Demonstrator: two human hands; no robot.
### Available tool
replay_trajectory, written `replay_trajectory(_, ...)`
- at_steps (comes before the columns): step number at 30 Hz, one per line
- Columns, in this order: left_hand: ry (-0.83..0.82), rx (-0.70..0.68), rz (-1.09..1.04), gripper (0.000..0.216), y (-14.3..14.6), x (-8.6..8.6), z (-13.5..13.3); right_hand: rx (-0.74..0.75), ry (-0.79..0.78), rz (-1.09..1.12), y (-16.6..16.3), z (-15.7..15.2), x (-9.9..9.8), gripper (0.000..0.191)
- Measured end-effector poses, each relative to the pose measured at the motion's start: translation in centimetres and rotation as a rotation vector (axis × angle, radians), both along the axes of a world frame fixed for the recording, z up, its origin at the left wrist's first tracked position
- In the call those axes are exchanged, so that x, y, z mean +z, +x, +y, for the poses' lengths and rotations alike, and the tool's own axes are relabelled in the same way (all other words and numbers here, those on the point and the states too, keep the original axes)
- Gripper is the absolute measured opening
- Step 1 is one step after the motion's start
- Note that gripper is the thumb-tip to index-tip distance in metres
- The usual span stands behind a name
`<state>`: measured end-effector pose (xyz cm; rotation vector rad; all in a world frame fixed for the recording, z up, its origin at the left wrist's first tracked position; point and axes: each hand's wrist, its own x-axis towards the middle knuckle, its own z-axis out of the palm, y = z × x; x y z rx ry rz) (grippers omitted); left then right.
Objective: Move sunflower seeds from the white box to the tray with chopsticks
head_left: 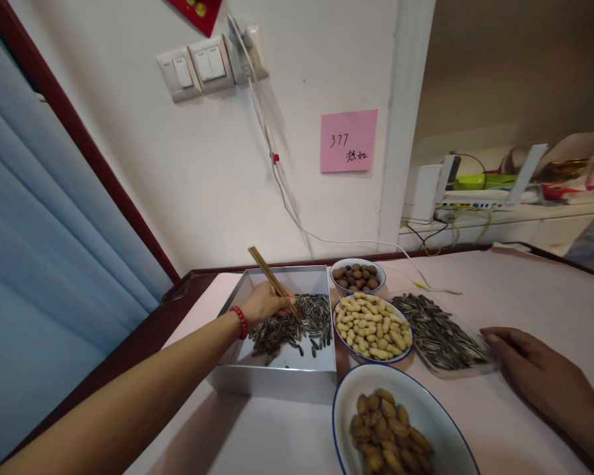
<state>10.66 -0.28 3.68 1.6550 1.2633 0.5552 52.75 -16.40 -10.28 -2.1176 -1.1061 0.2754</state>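
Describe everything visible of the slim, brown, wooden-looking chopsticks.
The slim brown chopsticks, wooden by their look, are straight and held close together in the bare left hand. They slant, upper ends jutting above the hand, lower ends pointing down at dark, striped sunflower seeds inside the open, rectangular, pale grey box. Whether the tips grip a seed cannot be told.

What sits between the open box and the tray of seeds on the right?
The bowl of peanuts sits between the box and the tray, as the head view shows.
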Motion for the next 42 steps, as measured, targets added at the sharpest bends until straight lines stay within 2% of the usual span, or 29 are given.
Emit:
replay_trajectory(9,-0.023,0.037,-0.045,0.014,-0.2,-0.1,0.2,0.007,-0.008,-0.016,-0.1,0.0,0.1,0.049)
replay_trajectory(17,-0.050,0.067,-0.113,0.014,-0.7,0.7,0.1,0.007,-0.006,0.003,-0.3,0.0,0.4,0.047)
replay_trajectory(20,-0.052,0.088,-0.190,0.018,-1.2,1.7,0.1,0.007,0.017,0.014,-0.6,-0.1,0.7,0.046)
replay_trajectory(24,-0.069,0.104,-0.346,0.014,-0.9,4.5,0.0,0.011,0.062,0.021,-1.2,-0.1,1.3,0.044)
replay_trajectory(26,-0.069,0.100,-0.410,0.012,0.2,6.3,0.0,0.012,0.086,0.017,-1.5,-0.1,1.5,0.043)
replay_trajectory(29,-0.032,0.013,-0.481,0.009,3.6,8.6,-0.4,0.025,0.124,0.005,-1.8,-0.1,1.8,0.041)
replay_trajectory(32,-0.019,-0.077,-0.520,0.007,8.4,9.6,-1.2,0.045,0.151,-0.005,-2.0,-0.1,2.1,0.039)
replay_trajectory(34,-0.023,-0.095,-0.512,0.006,11.9,9.2,-1.7,0.051,0.162,-0.009,-2.1,-0.1,2.2,0.038)
replay_trajectory(37,0.029,-0.141,-0.439,0.005,16.3,7.6,-2.1,0.061,0.175,-0.011,-2.1,0.0,2.2,0.037)
replay_trajectory(39,0.075,-0.146,-0.353,0.003,18.2,6.4,-1.9,0.067,0.179,-0.010,-2.1,0.0,2.2,0.037)
replay_trajectory(42,0.127,-0.152,-0.265,0.003,19.3,5.2,-1.5,0.077,0.179,-0.007,-2.1,0.0,2.3,0.037)
